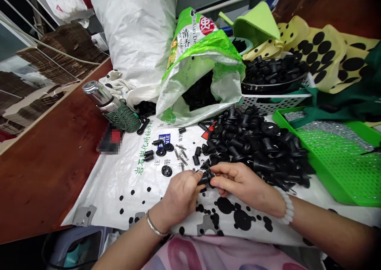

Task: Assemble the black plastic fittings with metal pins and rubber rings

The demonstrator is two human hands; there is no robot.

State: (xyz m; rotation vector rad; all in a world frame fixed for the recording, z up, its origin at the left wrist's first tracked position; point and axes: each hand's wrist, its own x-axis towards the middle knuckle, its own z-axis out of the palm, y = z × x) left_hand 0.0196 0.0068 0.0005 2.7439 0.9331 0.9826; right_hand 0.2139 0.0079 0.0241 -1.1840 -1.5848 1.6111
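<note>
My left hand [181,194] and my right hand [241,182] meet over the white sheet [119,190], both pinched on a small black plastic part [206,177] held between their fingertips. The left wrist wears a silver bangle, the right a white bead bracelet. Just beyond the hands lies a large heap of black plastic parts [256,147]. A few loose black rings and caps [164,151] and small metal pins [182,155] lie to the left of the heap.
A green perforated tray [342,159] sits at the right. A white basket [274,99] of black parts stands behind the heap, beside an open green-white bag [202,71]. A metal flask [110,103] lies at the left on the brown table [44,174].
</note>
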